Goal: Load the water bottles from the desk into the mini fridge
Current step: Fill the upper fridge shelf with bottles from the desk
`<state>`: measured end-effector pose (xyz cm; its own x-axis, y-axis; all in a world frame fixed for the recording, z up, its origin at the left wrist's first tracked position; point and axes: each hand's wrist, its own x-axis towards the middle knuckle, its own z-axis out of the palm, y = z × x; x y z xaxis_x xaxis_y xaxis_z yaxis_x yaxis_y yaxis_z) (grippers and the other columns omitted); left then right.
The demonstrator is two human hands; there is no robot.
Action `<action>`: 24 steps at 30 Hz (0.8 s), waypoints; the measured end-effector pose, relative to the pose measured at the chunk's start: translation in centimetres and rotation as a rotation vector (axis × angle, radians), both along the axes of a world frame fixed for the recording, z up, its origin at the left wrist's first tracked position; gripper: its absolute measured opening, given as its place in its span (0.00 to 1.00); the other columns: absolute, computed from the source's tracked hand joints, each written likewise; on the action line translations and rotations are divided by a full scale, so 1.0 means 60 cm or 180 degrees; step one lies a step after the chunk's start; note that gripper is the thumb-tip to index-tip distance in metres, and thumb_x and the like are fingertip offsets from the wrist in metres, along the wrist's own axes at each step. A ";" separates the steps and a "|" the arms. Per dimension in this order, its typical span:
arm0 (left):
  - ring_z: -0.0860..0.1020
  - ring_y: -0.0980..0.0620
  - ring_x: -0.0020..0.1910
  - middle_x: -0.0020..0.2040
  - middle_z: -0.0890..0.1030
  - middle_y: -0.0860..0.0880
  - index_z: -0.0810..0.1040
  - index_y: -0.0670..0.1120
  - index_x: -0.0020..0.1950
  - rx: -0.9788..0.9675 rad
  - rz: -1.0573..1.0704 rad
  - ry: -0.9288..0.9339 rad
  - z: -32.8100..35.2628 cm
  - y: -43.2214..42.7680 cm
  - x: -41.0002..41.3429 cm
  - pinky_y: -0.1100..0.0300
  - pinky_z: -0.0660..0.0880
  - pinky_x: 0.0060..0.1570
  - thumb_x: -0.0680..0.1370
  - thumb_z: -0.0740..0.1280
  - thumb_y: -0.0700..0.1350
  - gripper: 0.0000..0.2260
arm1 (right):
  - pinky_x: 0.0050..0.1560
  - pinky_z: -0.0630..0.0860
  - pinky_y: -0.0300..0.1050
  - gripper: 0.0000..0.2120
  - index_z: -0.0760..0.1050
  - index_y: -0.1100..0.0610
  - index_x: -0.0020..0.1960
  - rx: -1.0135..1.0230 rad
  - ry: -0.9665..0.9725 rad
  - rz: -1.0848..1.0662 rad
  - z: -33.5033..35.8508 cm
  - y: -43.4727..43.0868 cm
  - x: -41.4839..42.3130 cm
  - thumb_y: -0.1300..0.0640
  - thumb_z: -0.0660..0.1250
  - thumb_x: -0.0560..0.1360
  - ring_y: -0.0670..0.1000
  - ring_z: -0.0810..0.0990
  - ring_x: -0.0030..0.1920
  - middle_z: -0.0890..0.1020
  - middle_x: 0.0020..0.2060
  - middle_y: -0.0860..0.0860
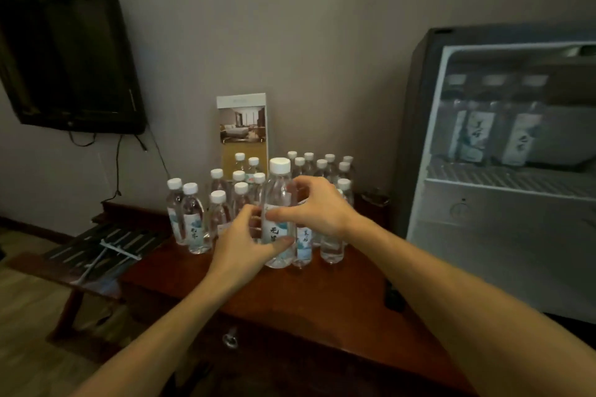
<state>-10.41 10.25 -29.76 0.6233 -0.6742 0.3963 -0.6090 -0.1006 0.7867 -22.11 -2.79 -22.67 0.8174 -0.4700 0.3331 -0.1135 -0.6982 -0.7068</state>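
Head view: eighteen white caps show among the bottles (193,219) on the table (322,293), just left of the fridge (483,251). Both hands curl round the front bottle (280,190), also left of the fridge: left hand (245,242) low on it, right hand (319,206) higher. Three shelf bottles (477,135), blurred, stand upright inside the fridge.

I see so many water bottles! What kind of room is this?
Probably a hotel room: a card picturing a bedroom stands on the wooden desk, a TV hangs on the wall, and a mini fridge sits beside the desk.
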 end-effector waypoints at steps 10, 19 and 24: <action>0.81 0.62 0.49 0.50 0.83 0.59 0.76 0.56 0.58 -0.0253 -0.0747 -0.0215 0.092 -0.114 -0.164 0.64 0.80 0.45 0.70 0.80 0.57 0.22 | 0.50 0.85 0.59 0.20 0.83 0.52 0.51 0.0030 -0.0320 -0.0566 0.078 -0.084 -0.208 0.41 0.81 0.67 0.50 0.87 0.46 0.88 0.44 0.49; 0.83 0.60 0.48 0.49 0.85 0.57 0.77 0.57 0.57 -0.0398 -0.1490 -0.0213 0.145 -0.249 -0.317 0.51 0.83 0.51 0.69 0.79 0.59 0.21 | 0.38 0.85 0.45 0.33 0.75 0.57 0.67 0.0130 -0.0604 -0.1440 0.119 -0.163 -0.389 0.42 0.80 0.69 0.50 0.86 0.48 0.84 0.51 0.52; 0.84 0.55 0.49 0.50 0.85 0.56 0.77 0.55 0.60 -0.0461 -0.1453 -0.0108 0.174 -0.337 -0.383 0.47 0.83 0.51 0.64 0.76 0.67 0.29 | 0.48 0.85 0.56 0.19 0.76 0.50 0.50 0.0434 -0.1183 -0.2116 0.132 -0.208 -0.424 0.44 0.80 0.66 0.49 0.86 0.48 0.85 0.46 0.47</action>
<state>-33.36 -9.96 -19.31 0.2616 -0.8123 0.5213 -0.5911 0.2921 0.7518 -47.55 -15.26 -14.77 0.1949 -0.8794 0.4344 -0.2168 -0.4705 -0.8553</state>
